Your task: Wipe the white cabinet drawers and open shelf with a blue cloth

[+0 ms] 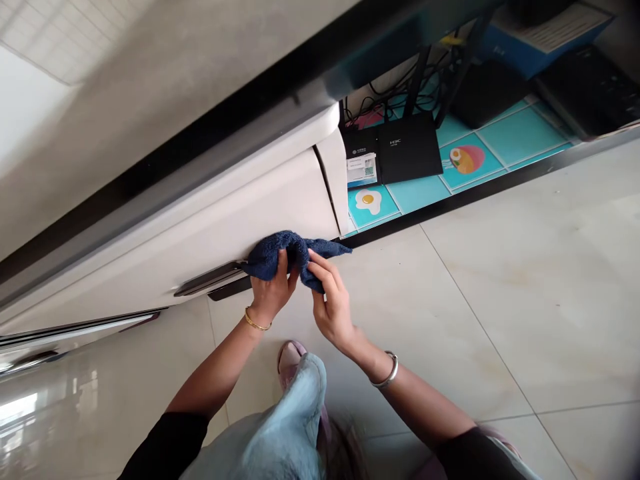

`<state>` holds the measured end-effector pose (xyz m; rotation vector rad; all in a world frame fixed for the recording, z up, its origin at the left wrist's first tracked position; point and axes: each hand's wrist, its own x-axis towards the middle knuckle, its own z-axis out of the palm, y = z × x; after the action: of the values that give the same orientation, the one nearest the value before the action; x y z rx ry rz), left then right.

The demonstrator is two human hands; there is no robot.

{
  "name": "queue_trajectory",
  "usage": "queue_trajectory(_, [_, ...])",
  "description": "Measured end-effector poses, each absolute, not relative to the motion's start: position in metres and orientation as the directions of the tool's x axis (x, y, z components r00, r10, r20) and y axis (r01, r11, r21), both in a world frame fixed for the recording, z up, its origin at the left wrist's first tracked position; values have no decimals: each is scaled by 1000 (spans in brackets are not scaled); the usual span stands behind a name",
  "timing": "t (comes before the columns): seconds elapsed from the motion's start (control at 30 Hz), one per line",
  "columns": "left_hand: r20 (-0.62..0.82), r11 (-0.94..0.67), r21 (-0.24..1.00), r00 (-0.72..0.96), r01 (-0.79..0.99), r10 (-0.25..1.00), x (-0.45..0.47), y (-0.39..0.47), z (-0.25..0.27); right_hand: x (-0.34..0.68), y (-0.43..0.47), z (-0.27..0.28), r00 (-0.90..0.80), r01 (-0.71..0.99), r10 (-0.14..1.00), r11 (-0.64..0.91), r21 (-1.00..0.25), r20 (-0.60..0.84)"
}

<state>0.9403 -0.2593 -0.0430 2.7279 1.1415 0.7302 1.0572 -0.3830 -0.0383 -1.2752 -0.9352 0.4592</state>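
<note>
A dark blue cloth [280, 250] is bunched between my two hands, in front of the white drawer front [260, 200]. My left hand [273, 290] grips its left part from below, thumb lying across the fabric; some of its fingers are hidden by the cloth. My right hand [330, 300] pinches the folded right side, fingers pressed on it. One loose end of the cloth points right, past the cabinet's corner. Just left of the cloth is a long dark drawer handle [207, 279]. Whether the cloth touches the drawer front I cannot tell.
Right of the drawer an open shelf [505, 137] lined with turquoise patterned sheet holds a black router [410, 148], tangled cables [380, 103], a blue box [530, 47] and a black device [587, 90]. A dark-edged top [175, 140] overhangs the drawer. Pale floor tiles [500, 287] lie below.
</note>
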Motion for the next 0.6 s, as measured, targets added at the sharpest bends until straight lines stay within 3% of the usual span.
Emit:
queue_trajectory(0.07, [320, -766, 281, 695, 579, 643, 965, -254, -35, 1052, -379, -47, 567, 193, 755, 269, -944, 331])
queue_trajectory(0.2, [151, -879, 316, 896, 356, 417, 1006, -246, -19, 1054, -376, -58, 717, 176, 632, 244, -954, 294])
queue_trajectory(0.3, [125, -863, 261, 871, 433, 475, 987, -247, -22, 1049, -377, -59, 684, 110, 686, 242, -964, 250])
queue_trajectory(0.43, [189, -767, 174, 743, 618, 642, 925, -254, -40, 1021, -386, -60, 443, 50, 861, 254, -966, 250])
queue_trajectory(0.5, [214, -756, 181, 725, 629, 655, 912, -256, -45, 1009, -390, -59, 406, 42, 876, 265, -963, 259])
queue_trajectory(0.6, [206, -798, 204, 772, 567, 601, 930, -256, -31, 1008, -385, -48, 487, 64, 825, 294, -954, 287])
